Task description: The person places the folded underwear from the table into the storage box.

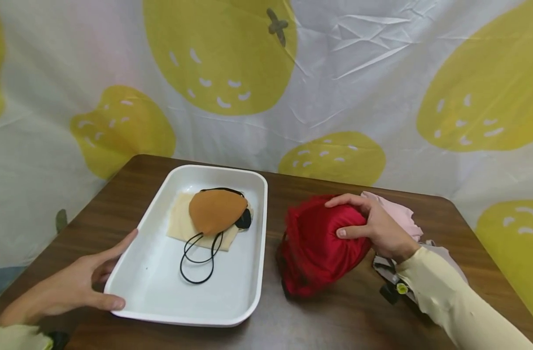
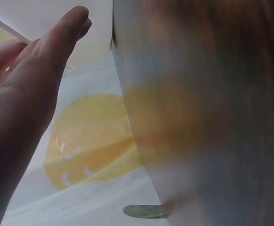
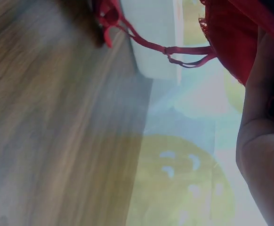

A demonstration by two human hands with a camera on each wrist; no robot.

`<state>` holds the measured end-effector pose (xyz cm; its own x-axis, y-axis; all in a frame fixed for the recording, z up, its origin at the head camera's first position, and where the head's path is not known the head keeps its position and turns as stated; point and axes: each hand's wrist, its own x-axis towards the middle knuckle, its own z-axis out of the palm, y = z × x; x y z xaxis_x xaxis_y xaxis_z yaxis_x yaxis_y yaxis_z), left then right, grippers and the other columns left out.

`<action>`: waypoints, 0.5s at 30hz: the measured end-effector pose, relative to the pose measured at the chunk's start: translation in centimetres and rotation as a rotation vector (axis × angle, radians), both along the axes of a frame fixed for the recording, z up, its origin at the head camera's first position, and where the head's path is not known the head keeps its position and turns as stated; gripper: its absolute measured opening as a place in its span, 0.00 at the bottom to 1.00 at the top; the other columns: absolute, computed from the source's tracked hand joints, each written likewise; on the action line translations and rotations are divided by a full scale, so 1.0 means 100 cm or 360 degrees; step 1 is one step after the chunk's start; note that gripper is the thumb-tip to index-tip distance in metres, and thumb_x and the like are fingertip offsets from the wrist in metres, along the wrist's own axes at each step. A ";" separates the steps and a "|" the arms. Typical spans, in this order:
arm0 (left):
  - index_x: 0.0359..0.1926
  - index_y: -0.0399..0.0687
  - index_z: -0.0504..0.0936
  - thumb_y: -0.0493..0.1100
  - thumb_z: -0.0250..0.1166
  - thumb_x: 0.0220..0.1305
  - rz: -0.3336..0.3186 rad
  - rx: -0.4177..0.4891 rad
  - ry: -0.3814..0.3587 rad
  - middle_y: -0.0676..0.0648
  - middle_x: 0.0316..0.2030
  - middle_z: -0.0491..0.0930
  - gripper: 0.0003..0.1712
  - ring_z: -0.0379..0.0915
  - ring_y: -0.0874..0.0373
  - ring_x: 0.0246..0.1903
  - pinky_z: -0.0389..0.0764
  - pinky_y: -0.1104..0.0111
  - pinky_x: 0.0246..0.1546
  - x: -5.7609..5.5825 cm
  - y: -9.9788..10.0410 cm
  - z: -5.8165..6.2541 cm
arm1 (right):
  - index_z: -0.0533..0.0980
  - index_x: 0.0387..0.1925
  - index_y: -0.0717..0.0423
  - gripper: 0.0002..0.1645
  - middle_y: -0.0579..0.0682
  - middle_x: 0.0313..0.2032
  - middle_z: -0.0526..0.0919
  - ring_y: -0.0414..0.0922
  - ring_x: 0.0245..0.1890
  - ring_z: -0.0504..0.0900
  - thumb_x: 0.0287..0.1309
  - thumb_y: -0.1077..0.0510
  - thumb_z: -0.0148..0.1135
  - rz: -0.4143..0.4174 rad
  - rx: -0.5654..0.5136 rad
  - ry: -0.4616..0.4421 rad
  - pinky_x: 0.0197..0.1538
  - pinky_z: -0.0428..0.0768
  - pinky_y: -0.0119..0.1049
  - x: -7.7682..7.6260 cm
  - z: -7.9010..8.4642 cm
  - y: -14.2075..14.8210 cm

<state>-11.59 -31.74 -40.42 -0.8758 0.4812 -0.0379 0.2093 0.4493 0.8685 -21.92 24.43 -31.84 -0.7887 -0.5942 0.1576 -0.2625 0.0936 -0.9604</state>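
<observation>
In the head view my right hand (image 1: 382,228) grips a red bra (image 1: 323,238) above the table, thumb and fingers pressed into its cup. The right wrist view shows its thin strap and adjuster (image 3: 167,50) stretched out to the side. My left hand (image 1: 76,282) rests at the near left corner of a white tray (image 1: 161,296), with thumb and forefinger spread along its rim. Inside the tray lies a brown cup-shaped piece (image 1: 216,211) with looped black cords, on top of a folded cream cloth (image 1: 179,218). Something black shows beneath the brown piece.
Behind my right wrist lie a pale pink cloth with a wavy edge (image 1: 399,214) and a greyish cloth piece (image 1: 446,257), partly covered by my arm. A lemon-print curtain (image 1: 336,107) hangs behind the far edge of the dark wooden table (image 1: 266,330).
</observation>
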 end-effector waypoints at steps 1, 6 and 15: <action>0.80 0.63 0.33 0.37 0.76 0.56 -0.0007 0.0007 0.0005 0.20 0.74 0.46 0.69 0.75 0.74 0.52 0.84 0.72 0.42 0.000 0.000 0.000 | 0.77 0.57 0.52 0.29 0.47 0.48 0.86 0.42 0.42 0.87 0.56 0.75 0.64 -0.0003 -0.0012 0.0001 0.41 0.88 0.40 0.000 0.002 -0.002; 0.81 0.62 0.33 0.36 0.75 0.55 -0.0025 0.0038 0.0019 0.20 0.73 0.47 0.69 0.75 0.73 0.52 0.84 0.72 0.42 0.000 0.002 0.001 | 0.77 0.57 0.52 0.30 0.47 0.47 0.85 0.41 0.42 0.87 0.55 0.76 0.62 0.0018 -0.0111 -0.0030 0.40 0.88 0.40 0.000 0.010 -0.011; 0.80 0.63 0.33 0.37 0.75 0.56 0.0001 -0.0005 0.0026 0.21 0.73 0.48 0.69 0.74 0.75 0.52 0.83 0.73 0.42 0.000 0.001 -0.001 | 0.77 0.56 0.51 0.30 0.46 0.48 0.84 0.40 0.43 0.86 0.55 0.77 0.61 0.0032 -0.0165 -0.0029 0.42 0.87 0.37 -0.003 0.031 -0.023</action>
